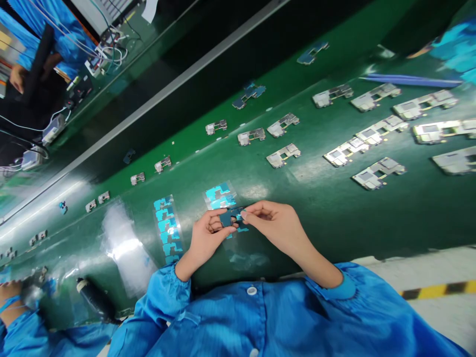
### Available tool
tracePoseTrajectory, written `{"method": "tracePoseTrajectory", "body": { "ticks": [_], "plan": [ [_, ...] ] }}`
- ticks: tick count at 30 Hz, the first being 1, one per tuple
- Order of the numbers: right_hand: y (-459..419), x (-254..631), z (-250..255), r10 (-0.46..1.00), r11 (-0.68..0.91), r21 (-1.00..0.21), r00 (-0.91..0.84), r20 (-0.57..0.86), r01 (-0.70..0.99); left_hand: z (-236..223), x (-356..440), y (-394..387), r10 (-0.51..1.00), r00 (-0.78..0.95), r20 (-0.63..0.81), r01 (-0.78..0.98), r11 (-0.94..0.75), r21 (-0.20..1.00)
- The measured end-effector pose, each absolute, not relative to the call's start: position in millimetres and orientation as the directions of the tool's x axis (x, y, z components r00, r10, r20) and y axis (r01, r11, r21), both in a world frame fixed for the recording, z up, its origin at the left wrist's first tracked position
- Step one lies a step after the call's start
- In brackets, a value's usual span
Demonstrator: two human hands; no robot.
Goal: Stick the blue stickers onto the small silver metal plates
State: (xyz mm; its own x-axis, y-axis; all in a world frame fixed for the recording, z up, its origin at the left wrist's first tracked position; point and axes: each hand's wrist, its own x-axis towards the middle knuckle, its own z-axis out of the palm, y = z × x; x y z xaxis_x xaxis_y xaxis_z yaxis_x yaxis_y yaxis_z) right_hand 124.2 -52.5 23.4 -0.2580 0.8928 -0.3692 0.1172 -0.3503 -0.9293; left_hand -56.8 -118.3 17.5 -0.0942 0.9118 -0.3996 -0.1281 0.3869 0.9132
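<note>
Above the green bench, a small dark circuit board (pixel 225 218) is gripped at its left end between the thumb and fingers of my left hand (pixel 204 237). My right hand (pixel 279 222) closes thumb and forefinger at the board's right end, where a bright blue patch shows near the thumb tip. Whether the patch is a loose film piece or stuck on, I cannot tell. Just beyond and partly under my hands lies a clear sheet of blue adhesive pieces (pixel 222 193). Left of it is a longer sheet of similar blue pieces (pixel 167 229).
Several metal-shielded circuit boards (pixel 379 173) are spread over the bench (pixel 320 218) at the right. More lie on the far strip. Left are a pile of clear plastic sheets (pixel 124 248), a dark screwdriver-like tool (pixel 95 299) and a co-worker's arm (pixel 15 310). Another person sits far left.
</note>
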Motion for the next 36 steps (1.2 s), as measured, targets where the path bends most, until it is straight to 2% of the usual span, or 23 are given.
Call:
{"method": "tracePoseTrajectory", "body": {
  "ticks": [7,12,17,20,26,30,33,35,36],
  "plan": [
    [-53,122,25,0.897,-0.351,-0.930,-0.248,-0.366,0.105,20,-57,-117,0.913,-0.105,-0.393,-0.114,0.382,0.917],
    [-54,120,24,0.912,-0.308,-0.936,-0.225,-0.342,0.173,21,-57,-117,0.909,-0.104,-0.404,-0.116,0.392,0.912],
    [-56,117,25,0.966,-0.101,-0.919,-0.184,-0.182,0.381,19,-58,-119,0.914,-0.096,-0.395,-0.091,0.387,0.918],
    [-58,115,24,0.983,0.011,-0.895,-0.168,-0.071,0.446,18,-59,-118,0.914,-0.102,-0.392,-0.113,0.380,0.918],
    [-61,105,15,0.973,0.184,-0.849,-0.215,0.085,0.496,23,-58,-116,0.919,-0.074,-0.387,-0.197,0.367,0.909],
    [-64,102,17,0.961,0.212,-0.892,-0.252,0.116,0.400,27,-56,-117,0.928,-0.093,-0.362,-0.196,0.339,0.920],
    [-68,113,19,0.984,0.153,-0.938,-0.139,0.114,0.311,34,-62,-96,0.934,-0.180,-0.310,-0.089,0.299,0.950],
    [-69,126,18,0.977,0.207,-0.918,-0.114,0.178,0.339,43,-72,-60,0.942,-0.286,-0.178,0.137,0.224,0.965],
    [-69,132,17,0.961,0.271,-0.888,-0.163,0.225,0.372,47,-78,-36,0.940,-0.334,-0.074,0.304,0.181,0.935]
  ]
}}
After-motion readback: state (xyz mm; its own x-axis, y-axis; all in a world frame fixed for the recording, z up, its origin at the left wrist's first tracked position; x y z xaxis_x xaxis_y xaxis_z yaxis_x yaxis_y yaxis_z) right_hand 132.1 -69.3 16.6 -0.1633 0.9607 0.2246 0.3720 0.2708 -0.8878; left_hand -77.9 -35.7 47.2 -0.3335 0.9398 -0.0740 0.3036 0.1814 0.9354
